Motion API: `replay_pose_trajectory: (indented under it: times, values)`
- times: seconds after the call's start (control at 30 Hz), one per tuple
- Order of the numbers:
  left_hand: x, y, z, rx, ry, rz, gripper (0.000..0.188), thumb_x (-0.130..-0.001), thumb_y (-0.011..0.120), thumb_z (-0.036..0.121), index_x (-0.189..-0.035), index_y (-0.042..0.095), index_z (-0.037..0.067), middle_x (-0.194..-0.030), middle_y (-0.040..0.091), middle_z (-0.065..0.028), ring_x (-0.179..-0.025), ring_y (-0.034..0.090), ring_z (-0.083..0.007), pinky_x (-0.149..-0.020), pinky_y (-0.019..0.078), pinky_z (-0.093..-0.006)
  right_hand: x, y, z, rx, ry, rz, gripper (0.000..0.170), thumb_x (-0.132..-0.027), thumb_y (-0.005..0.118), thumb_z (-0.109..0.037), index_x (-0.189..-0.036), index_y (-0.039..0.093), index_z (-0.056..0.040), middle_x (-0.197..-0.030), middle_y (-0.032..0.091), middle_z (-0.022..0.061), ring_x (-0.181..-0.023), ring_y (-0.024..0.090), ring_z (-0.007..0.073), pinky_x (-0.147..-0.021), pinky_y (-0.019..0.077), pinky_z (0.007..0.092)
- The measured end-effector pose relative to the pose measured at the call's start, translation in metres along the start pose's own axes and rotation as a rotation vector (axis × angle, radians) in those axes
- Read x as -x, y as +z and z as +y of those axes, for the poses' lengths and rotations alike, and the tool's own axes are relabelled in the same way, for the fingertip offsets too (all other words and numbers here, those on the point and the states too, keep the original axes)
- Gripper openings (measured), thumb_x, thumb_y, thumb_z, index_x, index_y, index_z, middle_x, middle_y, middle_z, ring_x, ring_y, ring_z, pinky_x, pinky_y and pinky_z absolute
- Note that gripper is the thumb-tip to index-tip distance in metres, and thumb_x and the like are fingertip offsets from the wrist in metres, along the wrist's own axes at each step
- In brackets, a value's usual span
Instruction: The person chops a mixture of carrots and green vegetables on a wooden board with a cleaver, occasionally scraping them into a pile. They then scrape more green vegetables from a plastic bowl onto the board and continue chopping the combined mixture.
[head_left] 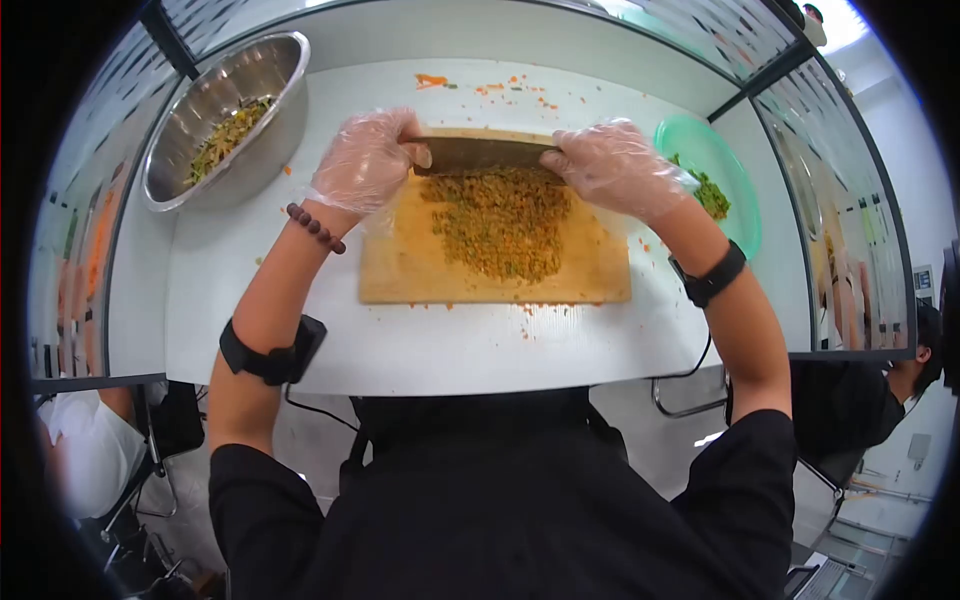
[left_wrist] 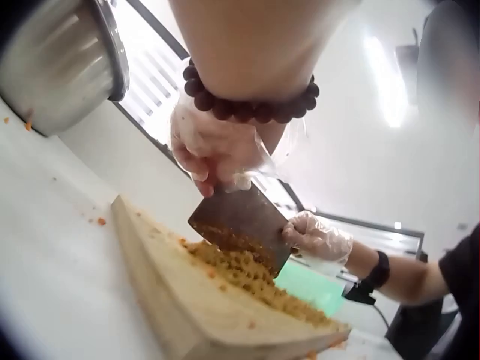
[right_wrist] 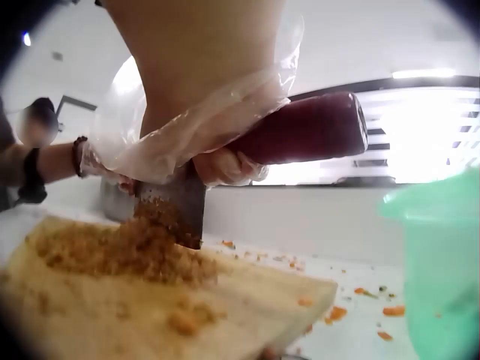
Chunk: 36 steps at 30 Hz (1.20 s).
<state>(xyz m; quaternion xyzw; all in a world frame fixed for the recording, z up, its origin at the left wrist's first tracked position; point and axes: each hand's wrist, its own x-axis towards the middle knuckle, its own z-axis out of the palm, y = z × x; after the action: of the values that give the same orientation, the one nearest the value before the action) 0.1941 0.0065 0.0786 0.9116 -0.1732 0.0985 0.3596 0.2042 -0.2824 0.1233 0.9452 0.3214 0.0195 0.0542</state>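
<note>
A wide-bladed cleaver stands across the far part of a wooden cutting board. Finely chopped orange and green vegetables lie heaped against its blade. My left hand, in a clear plastic glove, pinches the blade's left end. At the other end my gloved right hand grips the cleaver near its handle; the dark red handle sticks out past the fingers in the right wrist view. Chopped bits cling to the blade, whose lower edge meets the heap in the left wrist view.
A steel bowl with chopped vegetables inside stands at the back left. To the right is a green plastic basin holding chopped greens. Orange scraps are scattered behind the board. Low partitions border the white table.
</note>
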Motion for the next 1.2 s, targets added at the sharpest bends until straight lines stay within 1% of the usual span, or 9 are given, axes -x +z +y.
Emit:
replay_pose_trajectory:
  times: [0.2, 0.37, 0.5, 0.73, 0.77, 0.9, 1.0, 1.13, 1.2]
  values:
    - [0.007, -0.003, 0.001, -0.056, 0.053, 0.056, 0.011, -0.081, 0.066, 0.008, -0.082, 0.059, 0.000, -0.077, 0.062, -0.0196, -0.070, 0.057, -0.0349, -0.066, 0.0467, -0.0399, 0.002, -0.001, -0.005, -0.005, 0.021, -0.031, 0.038, -0.101, 0.051, -0.038, -0.089, 0.065, -0.0047, -0.074, 0.067, 0.0199, -0.077, 0.067, 0.0389, -0.074, 0.0516, 0.0509]
    - [0.011, -0.005, 0.003, 0.056, -0.021, 0.053, 0.009, -0.082, 0.065, 0.003, -0.082, 0.057, -0.001, -0.069, 0.054, -0.0161, -0.064, 0.052, -0.0194, -0.063, 0.0449, -0.0337, -0.004, -0.003, -0.005, 0.004, 0.002, -0.034, 0.038, -0.101, 0.050, -0.038, -0.089, 0.065, -0.0049, -0.075, 0.068, 0.0192, -0.078, 0.067, 0.0394, -0.074, 0.0514, 0.0503]
    - [0.015, -0.001, 0.001, -0.118, 0.102, 0.112, 0.008, -0.082, 0.064, 0.001, -0.082, 0.057, -0.002, -0.071, 0.058, -0.0186, -0.064, 0.052, -0.0221, -0.064, 0.0456, -0.0340, 0.008, -0.013, -0.017, 0.005, 0.071, -0.090, 0.037, -0.101, 0.050, -0.037, -0.091, 0.066, -0.0048, -0.076, 0.068, 0.0190, -0.079, 0.068, 0.0380, -0.076, 0.0523, 0.0485]
    - [0.017, -0.001, -0.001, 0.090, 0.074, 0.094, 0.007, -0.081, 0.064, 0.003, -0.084, 0.058, -0.001, -0.070, 0.058, -0.0186, -0.064, 0.058, -0.0321, -0.062, 0.0460, -0.0404, 0.005, -0.004, -0.010, -0.052, -0.010, 0.047, 0.037, -0.100, 0.056, -0.035, -0.082, 0.062, -0.0037, -0.067, 0.064, 0.0199, -0.070, 0.065, 0.0410, -0.069, 0.0505, 0.0519]
    - [0.017, -0.002, 0.002, -0.145, 0.122, 0.115, 0.007, -0.082, 0.063, 0.003, -0.083, 0.058, -0.001, -0.069, 0.060, -0.0165, -0.064, 0.060, -0.0261, -0.063, 0.0473, -0.0369, 0.012, -0.003, -0.016, -0.069, -0.001, 0.034, 0.037, -0.100, 0.056, -0.035, -0.081, 0.061, -0.0034, -0.067, 0.063, 0.0203, -0.070, 0.064, 0.0414, -0.069, 0.0503, 0.0523]
    - [0.020, -0.004, 0.002, -0.072, 0.082, 0.089, 0.007, -0.084, 0.062, 0.003, -0.083, 0.057, -0.001, -0.070, 0.061, -0.0154, -0.065, 0.059, -0.0211, -0.064, 0.0471, -0.0336, 0.013, -0.001, -0.016, -0.093, 0.019, 0.013, 0.040, -0.101, 0.053, -0.037, -0.084, 0.062, -0.0023, -0.071, 0.065, 0.0209, -0.074, 0.065, 0.0416, -0.071, 0.0498, 0.0529]
    - [0.025, 0.002, -0.002, -0.006, -0.025, 0.045, 0.009, -0.082, 0.067, 0.007, -0.086, 0.062, 0.000, -0.074, 0.063, -0.0182, -0.064, 0.057, -0.0310, -0.065, 0.0477, -0.0363, 0.014, 0.009, -0.021, -0.071, 0.015, -0.024, 0.041, -0.102, 0.051, -0.038, -0.087, 0.064, -0.0023, -0.075, 0.066, 0.0215, -0.078, 0.066, 0.0410, -0.074, 0.0502, 0.0521]
    - [0.030, -0.004, 0.000, 0.182, 0.021, 0.049, 0.008, -0.089, 0.057, 0.002, -0.082, 0.058, -0.001, -0.071, 0.055, -0.0013, -0.070, 0.050, -0.0081, -0.066, 0.0441, -0.0261, 0.017, 0.005, -0.020, -0.116, 0.016, 0.041, 0.039, -0.102, 0.052, -0.036, -0.089, 0.063, -0.0015, -0.077, 0.066, 0.0217, -0.080, 0.066, 0.0410, -0.076, 0.0498, 0.0518]
    - [0.036, -0.001, 0.007, 0.056, 0.006, 0.028, 0.006, -0.089, 0.057, 0.002, -0.083, 0.058, -0.001, -0.070, 0.055, -0.0019, -0.069, 0.048, -0.0091, -0.067, 0.0432, -0.0257, 0.023, 0.008, -0.025, -0.134, 0.019, 0.001, 0.037, -0.102, 0.053, -0.034, -0.089, 0.063, -0.0010, -0.075, 0.065, 0.0213, -0.079, 0.066, 0.0411, -0.077, 0.0497, 0.0516]
